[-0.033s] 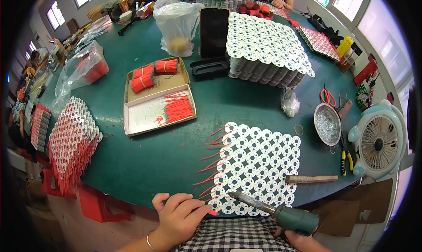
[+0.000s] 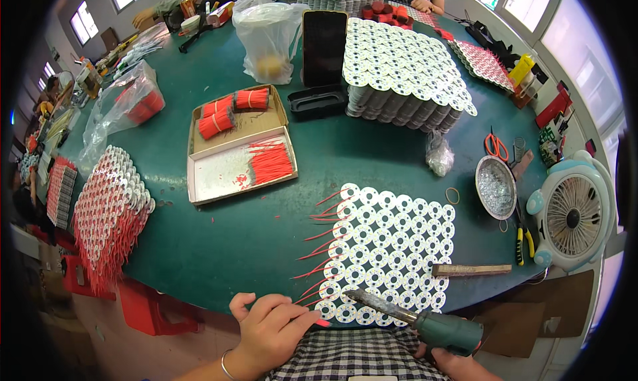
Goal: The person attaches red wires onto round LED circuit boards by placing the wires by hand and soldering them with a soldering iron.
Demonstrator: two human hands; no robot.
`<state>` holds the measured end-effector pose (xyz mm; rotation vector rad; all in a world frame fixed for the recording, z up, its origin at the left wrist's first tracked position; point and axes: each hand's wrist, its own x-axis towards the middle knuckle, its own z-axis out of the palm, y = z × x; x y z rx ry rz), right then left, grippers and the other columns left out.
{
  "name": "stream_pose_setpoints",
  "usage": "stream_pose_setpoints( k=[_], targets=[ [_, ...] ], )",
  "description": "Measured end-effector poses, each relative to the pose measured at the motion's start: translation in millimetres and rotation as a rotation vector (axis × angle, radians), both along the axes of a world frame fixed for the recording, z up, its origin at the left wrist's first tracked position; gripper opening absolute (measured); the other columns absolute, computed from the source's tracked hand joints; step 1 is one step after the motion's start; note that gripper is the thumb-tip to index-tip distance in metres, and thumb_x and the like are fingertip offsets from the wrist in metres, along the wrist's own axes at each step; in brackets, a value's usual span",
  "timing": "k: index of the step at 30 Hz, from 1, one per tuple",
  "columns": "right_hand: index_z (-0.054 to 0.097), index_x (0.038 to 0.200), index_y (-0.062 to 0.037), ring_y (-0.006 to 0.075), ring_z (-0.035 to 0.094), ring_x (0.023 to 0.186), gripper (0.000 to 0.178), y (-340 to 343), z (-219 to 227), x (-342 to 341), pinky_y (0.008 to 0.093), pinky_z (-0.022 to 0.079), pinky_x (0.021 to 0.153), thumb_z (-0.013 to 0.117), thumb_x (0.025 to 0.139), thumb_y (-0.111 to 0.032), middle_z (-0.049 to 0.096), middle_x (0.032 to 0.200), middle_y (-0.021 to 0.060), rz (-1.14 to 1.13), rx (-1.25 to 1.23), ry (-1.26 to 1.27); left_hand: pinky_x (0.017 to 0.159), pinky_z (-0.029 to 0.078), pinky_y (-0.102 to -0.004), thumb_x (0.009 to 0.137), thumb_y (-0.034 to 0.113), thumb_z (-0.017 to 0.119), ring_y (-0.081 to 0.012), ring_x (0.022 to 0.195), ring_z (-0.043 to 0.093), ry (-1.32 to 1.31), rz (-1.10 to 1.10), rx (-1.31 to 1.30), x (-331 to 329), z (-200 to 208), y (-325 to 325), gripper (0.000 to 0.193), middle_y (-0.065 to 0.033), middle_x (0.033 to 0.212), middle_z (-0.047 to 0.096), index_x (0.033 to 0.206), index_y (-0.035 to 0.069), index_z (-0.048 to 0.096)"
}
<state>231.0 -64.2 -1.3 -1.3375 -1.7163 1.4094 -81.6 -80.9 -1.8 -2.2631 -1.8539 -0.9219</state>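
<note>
A panel of round white circuit boards [image 2: 377, 257] lies at the table's front edge. Thin red wires [image 2: 319, 243] stick out leftward from its left column. My right hand [image 2: 448, 362] is closed round the green handle of a soldering iron [image 2: 392, 309]. The iron's dark tip reaches over the panel's lower left part; contact is not clear. By the lower left corner, my left hand [image 2: 269, 328] has its fingers bent, with a short red piece [image 2: 322, 322], probably wire, at the fingertips. A solder stick [image 2: 472, 270] rests across the panel's right edge.
An open cardboard box [image 2: 199, 175] holds red wires. Stacked white panels [image 2: 409, 69] stand behind, near a phone [image 2: 324, 49] and plastic bag [image 2: 269, 35]. A wired panel stack [image 2: 113, 215] sits left. Right are a metal bowl [image 2: 495, 188], pliers [image 2: 524, 241], scissors [image 2: 495, 146] and fan [image 2: 573, 215].
</note>
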Motion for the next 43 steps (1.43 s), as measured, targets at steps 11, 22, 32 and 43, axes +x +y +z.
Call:
stream_pose_setpoints(
  k=[11,22,32,43],
  targets=[
    [0.057,0.104,0.0019,0.0154,0.061,0.065,0.035,8,14,-5,0.0273,0.049,0.06,0.062,0.078,-0.02,0.063,0.075,0.009,0.078,-0.26,0.162,0.08,0.023,-0.0389,0.069,0.012,0.064,-0.0088,0.067,0.049,0.033,-0.02,-0.078,2,-5,-6,0.012,0.0075,0.062,0.044,0.08,0.018,0.067],
    [0.058,0.101,-0.0018,0.0146,0.061,0.072,0.03,9,7,-6,0.0286,0.048,0.067,0.063,0.081,-0.024,0.063,0.08,0.0058,0.217,-0.084,-0.002,0.079,0.024,-0.039,0.065,0.01,0.067,-0.0106,0.069,0.05,-0.115,-0.057,-0.168,0,-9,-3,0.015,0.006,0.065,0.045,0.078,0.017,0.067],
    [0.06,0.095,-0.0055,0.0156,0.061,0.072,0.025,11,16,-16,0.0312,0.046,0.066,0.06,0.083,-0.027,0.063,0.08,0.0029,0.226,-0.053,-0.069,0.078,0.025,-0.0385,0.062,0.009,0.07,-0.0112,0.068,0.049,-0.127,-0.07,-0.171,-1,-8,0,0.017,0.0059,0.065,0.045,0.078,0.016,0.066],
    [0.059,0.097,-0.0018,0.0248,0.062,0.065,0.037,17,27,-12,0.0327,0.05,0.065,0.058,0.084,-0.036,0.064,0.075,0.0038,0.165,-0.177,0.057,0.074,0.027,-0.0378,0.058,0.011,0.074,-0.0135,0.065,0.049,-0.079,-0.082,-0.159,-1,-7,1,0.018,0.0039,0.064,0.046,0.074,0.016,0.067]
  ],
)
